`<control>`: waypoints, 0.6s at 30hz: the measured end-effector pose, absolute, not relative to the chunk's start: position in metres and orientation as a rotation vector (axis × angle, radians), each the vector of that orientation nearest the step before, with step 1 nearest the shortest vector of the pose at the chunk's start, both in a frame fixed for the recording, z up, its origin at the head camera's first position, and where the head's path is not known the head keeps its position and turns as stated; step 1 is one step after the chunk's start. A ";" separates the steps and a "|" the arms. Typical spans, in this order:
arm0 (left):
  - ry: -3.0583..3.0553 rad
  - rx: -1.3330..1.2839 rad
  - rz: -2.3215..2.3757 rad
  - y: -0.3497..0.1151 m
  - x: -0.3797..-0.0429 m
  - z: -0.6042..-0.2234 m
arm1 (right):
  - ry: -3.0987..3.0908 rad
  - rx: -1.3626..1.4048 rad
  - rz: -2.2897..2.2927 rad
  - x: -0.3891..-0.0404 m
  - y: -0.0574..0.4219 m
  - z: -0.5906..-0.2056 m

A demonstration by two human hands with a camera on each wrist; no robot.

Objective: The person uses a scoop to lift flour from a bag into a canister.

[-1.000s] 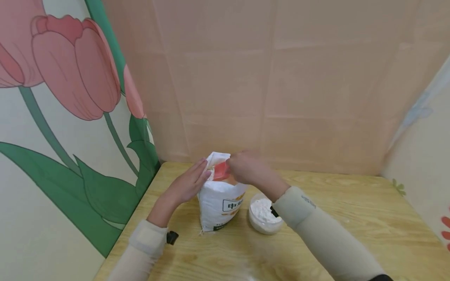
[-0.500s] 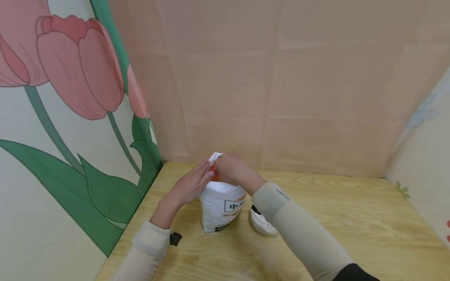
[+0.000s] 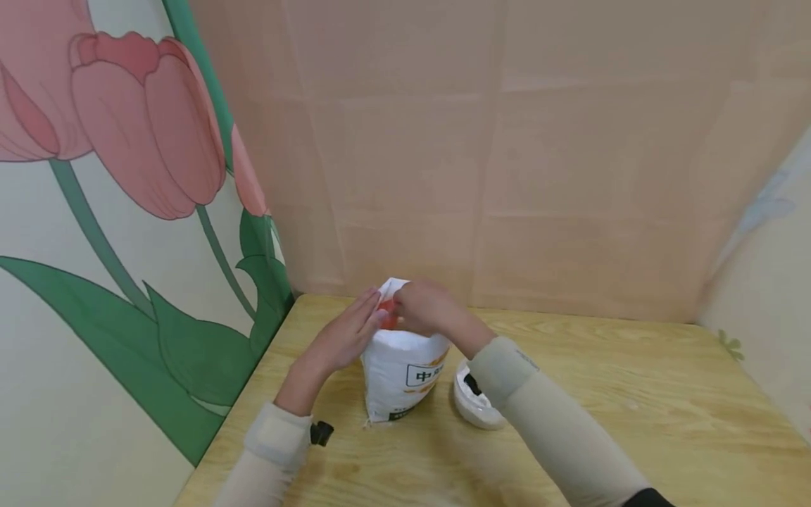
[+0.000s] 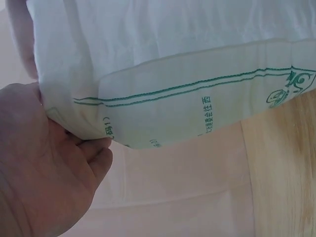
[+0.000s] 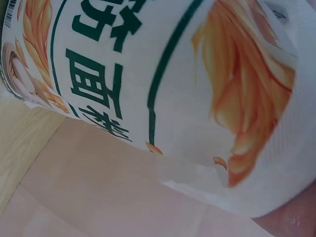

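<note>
A white flour bag [image 3: 389, 373] with green lettering and orange print stands upright on the table, its top open. My left hand [image 3: 342, 334] holds the left side of the bag's mouth; in the left wrist view the thumb and fingers [image 4: 101, 155] wrap the bag's edge. At the mouth my right hand [image 3: 427, 308] grips a red scoop [image 3: 386, 320], mostly hidden by the hand and the bag. The right wrist view is filled by the printed bag front [image 5: 113, 84], with a bit of the hand at the lower right corner.
Right of the bag stands a clear bowl [image 3: 475, 414] of white powder, partly covered by the right sleeve [image 3: 545, 408]. The wooden table [image 3: 633, 394] meets a pinkish-beige covering [image 3: 570, 176] at the back and a tulip-painted wall [image 3: 127, 239] at left.
My right hand and the red scoop have moved left and deeper into the bag's mouth. The right forearm now covers more of the bowl. My left hand keeps its hold on the bag.
</note>
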State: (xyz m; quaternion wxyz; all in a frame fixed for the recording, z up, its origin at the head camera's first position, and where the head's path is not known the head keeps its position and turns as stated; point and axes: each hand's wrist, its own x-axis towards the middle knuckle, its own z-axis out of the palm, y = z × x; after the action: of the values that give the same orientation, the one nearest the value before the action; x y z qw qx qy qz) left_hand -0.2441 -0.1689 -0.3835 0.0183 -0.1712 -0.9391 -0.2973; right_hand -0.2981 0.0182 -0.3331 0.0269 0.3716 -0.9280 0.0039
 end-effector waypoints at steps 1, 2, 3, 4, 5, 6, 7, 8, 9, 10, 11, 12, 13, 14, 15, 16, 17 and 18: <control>-2.920 -0.519 -0.925 -0.169 -0.244 -0.383 | -2.866 1.149 0.033 -0.298 0.021 -0.332; -2.925 -0.508 -0.924 -0.168 -0.244 -0.383 | -2.865 1.148 0.055 -0.297 0.023 -0.331; -2.929 -0.499 -0.922 -0.168 -0.244 -0.382 | -2.862 1.149 0.084 -0.297 0.026 -0.329; -2.930 -0.495 -0.923 -0.168 -0.244 -0.382 | -2.863 1.146 0.114 -0.296 0.030 -0.326; -2.935 -0.487 -0.923 -0.168 -0.244 -0.382 | -2.863 1.134 0.134 -0.295 0.033 -0.324; -2.941 -0.479 -0.919 -0.168 -0.244 -0.381 | -2.860 1.127 0.161 -0.293 0.037 -0.322; -2.944 -0.474 -0.918 -0.168 -0.245 -0.381 | -2.858 1.119 0.185 -0.292 0.042 -0.319; -2.943 -0.472 -0.920 -0.168 -0.245 -0.381 | -2.864 1.107 0.206 -0.290 0.046 -0.316; -2.941 -0.469 -0.921 -0.169 -0.245 -0.381 | -2.866 1.093 0.232 -0.288 0.050 -0.313; -2.938 -0.468 -0.922 -0.169 -0.245 -0.380 | -2.864 1.083 0.250 -0.287 0.055 -0.310; -2.935 -0.465 -0.919 -0.169 -0.245 -0.380 | -2.861 1.069 0.267 -0.285 0.059 -0.308; -2.933 -0.464 -0.917 -0.170 -0.245 -0.380 | -2.855 1.065 0.290 -0.283 0.063 -0.305; -2.930 -0.467 -0.921 -0.170 -0.245 -0.380 | -2.846 1.066 0.310 -0.281 0.067 -0.303; -2.930 -0.470 -0.923 -0.171 -0.245 -0.380 | -2.831 1.077 0.323 -0.279 0.070 -0.302; -2.933 -0.471 -0.924 -0.172 -0.244 -0.380 | -2.817 1.086 0.341 -0.278 0.073 -0.301; -2.936 -0.473 -0.930 -0.173 -0.244 -0.381 | -2.807 1.096 0.357 -0.276 0.076 -0.301; -2.944 -0.467 -0.926 -0.174 -0.243 -0.381 | -2.796 1.104 0.375 -0.275 0.079 -0.301; -2.948 -0.467 -0.928 -0.174 -0.243 -0.381 | -2.775 1.115 0.391 -0.273 0.081 -0.301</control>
State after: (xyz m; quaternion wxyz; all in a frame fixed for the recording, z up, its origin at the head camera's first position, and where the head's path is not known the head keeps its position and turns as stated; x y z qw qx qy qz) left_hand -0.2431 -0.1745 -0.3814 0.0081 -0.1493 -0.9431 -0.2969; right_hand -0.2733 0.0814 -0.3014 0.0624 0.3690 -0.9182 0.1295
